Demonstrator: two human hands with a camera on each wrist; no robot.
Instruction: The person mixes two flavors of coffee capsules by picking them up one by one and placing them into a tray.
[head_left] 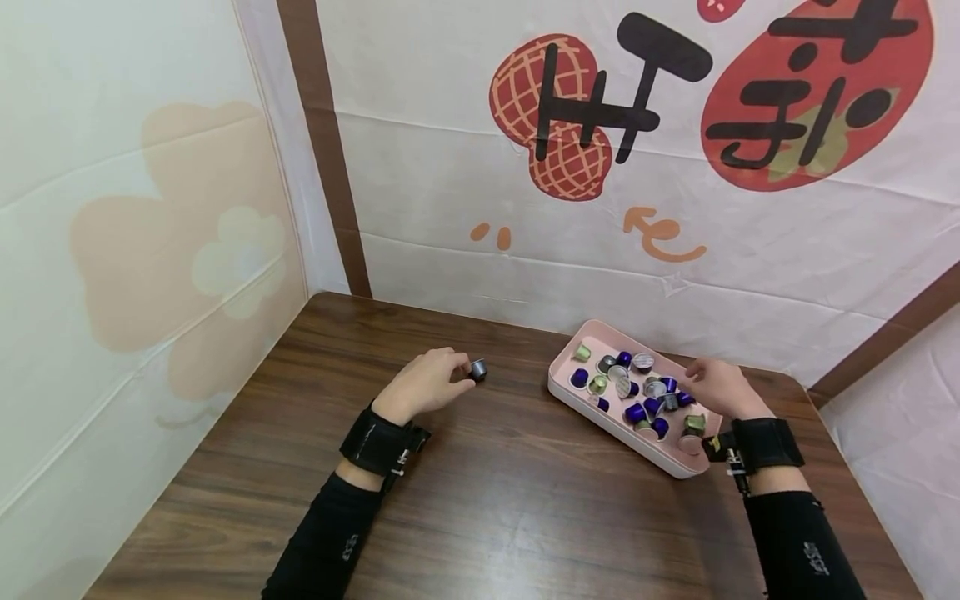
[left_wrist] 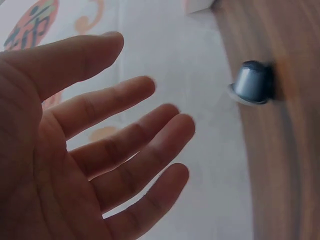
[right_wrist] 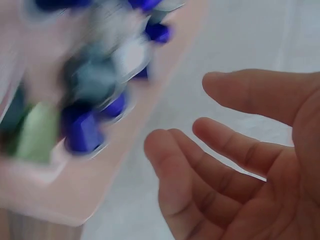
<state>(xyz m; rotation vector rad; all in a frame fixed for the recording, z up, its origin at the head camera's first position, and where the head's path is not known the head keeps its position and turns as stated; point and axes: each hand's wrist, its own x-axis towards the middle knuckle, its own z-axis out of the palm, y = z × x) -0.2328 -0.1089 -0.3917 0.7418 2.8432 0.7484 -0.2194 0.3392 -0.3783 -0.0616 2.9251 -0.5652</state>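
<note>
A small grey capsule [head_left: 477, 369] stands alone on the brown wooden table [head_left: 487, 500]. My left hand [head_left: 453, 371] lies just left of it with the fingers spread; in the left wrist view the left hand [left_wrist: 147, 87] is bare and the grey capsule [left_wrist: 254, 82] sits apart from the fingertips. A pink tray [head_left: 615, 429] at the right holds several purple, silver and green capsules [head_left: 637, 411]. My right hand [head_left: 712, 385] hovers over the tray's far right side. In the right wrist view the right hand [right_wrist: 202, 112] has loosely bent fingers and holds nothing, beside the blurred capsules [right_wrist: 82, 132].
The table sits in a corner: a white printed cloth wall [head_left: 600, 208] runs along the back and a pale panel [head_left: 135, 250] along the left. The table's right edge [head_left: 847, 467] lies close beside the tray. Both forearms wear black sleeves and wrist straps.
</note>
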